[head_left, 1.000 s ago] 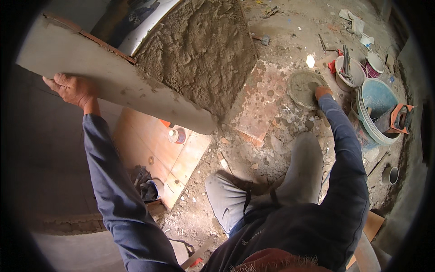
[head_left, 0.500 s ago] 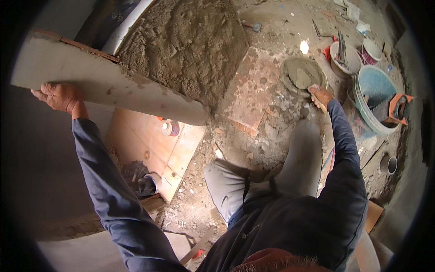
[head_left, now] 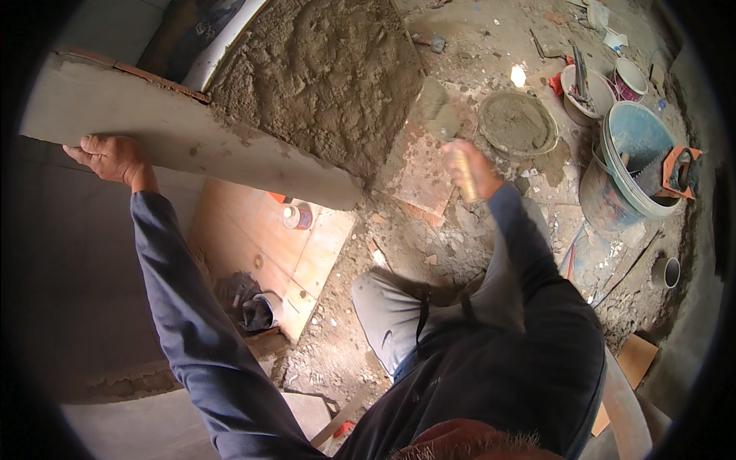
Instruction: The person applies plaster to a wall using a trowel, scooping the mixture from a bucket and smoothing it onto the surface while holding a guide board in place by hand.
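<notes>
My left hand (head_left: 107, 159) grips the lower edge of a long grey plastered slab (head_left: 230, 149) at the upper left. Beside the slab lies a thick bed of rough, wet mortar (head_left: 314, 84). My right hand (head_left: 473, 170) is closed on the pale handle of a trowel (head_left: 463, 165); its motion-blurred blade carries mortar and is over a stained board (head_left: 414, 180). Just to the right of the trowel sits a round pan of mortar (head_left: 520, 123).
Right: buckets with tools (head_left: 583, 100), a blue bucket (head_left: 629, 130) with an orange-handled saw (head_left: 681, 172), a pipe piece (head_left: 667, 272). Below the slab: pale tiled panel (head_left: 261, 241), small can (head_left: 295, 217), dark crumpled bag (head_left: 245, 299). Rubble surrounds my legs.
My right hand has left the mortar pan and swung left with the trowel, mortar on its blade. My left hand stays on the slab's edge.
</notes>
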Demonstrator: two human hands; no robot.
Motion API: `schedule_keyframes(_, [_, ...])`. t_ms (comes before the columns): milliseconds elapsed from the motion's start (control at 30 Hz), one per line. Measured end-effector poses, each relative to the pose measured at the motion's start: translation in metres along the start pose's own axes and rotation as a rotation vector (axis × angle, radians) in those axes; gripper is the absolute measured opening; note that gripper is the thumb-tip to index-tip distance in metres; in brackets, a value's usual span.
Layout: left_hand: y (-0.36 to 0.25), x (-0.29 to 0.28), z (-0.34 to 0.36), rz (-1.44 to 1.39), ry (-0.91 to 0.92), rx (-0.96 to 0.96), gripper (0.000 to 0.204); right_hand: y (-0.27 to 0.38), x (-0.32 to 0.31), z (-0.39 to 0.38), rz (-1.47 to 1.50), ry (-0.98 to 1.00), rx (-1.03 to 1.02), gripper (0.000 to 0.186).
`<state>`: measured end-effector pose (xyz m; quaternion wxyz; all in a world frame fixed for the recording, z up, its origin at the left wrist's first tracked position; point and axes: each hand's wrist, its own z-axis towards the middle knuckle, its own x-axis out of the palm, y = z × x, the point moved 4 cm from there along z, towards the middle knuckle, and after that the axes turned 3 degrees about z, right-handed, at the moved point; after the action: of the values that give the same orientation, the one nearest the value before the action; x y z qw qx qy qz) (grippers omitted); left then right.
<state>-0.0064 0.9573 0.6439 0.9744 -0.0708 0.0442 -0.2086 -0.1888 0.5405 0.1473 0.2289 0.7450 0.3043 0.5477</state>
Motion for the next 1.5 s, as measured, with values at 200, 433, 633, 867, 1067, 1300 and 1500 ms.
schedule_keyframes(200, [0.006,0.005,-0.004,0.110,-0.004,0.111,0.044,0.041,0.144,0.001,-0.031,-0.105,-0.653,0.038])
schedule_keyframes(433, [-0.001,0.003,-0.001,0.055,0.001,0.083,0.045,0.067,0.190,0.083,-0.325,-0.883,-1.109,0.049])
schedule_keyframes(633, [-0.018,-0.005,-0.007,-0.037,-0.001,-0.062,0.048,-0.061,0.236,0.043,-0.650,-0.113,-0.885,0.027])
schedule_keyframes(867, [-0.008,-0.002,-0.005,0.029,0.007,-0.021,0.043,0.006,0.217,0.127,0.123,-0.154,-0.521,0.026])
schedule_keyframes(1067, [-0.018,-0.004,-0.007,0.007,-0.012,-0.049,0.043,0.067,0.256,0.201,0.562,-0.166,-0.370,0.034])
schedule_keyframes(1300, [-0.010,-0.004,-0.005,0.073,-0.015,-0.050,0.045,0.132,0.352,0.147,0.512,0.016,-0.532,0.032])
schedule_keyframes(1500, [-0.011,-0.005,-0.006,0.045,-0.012,-0.069,0.045,0.136,0.369,0.102,0.404,0.207,-0.580,0.029])
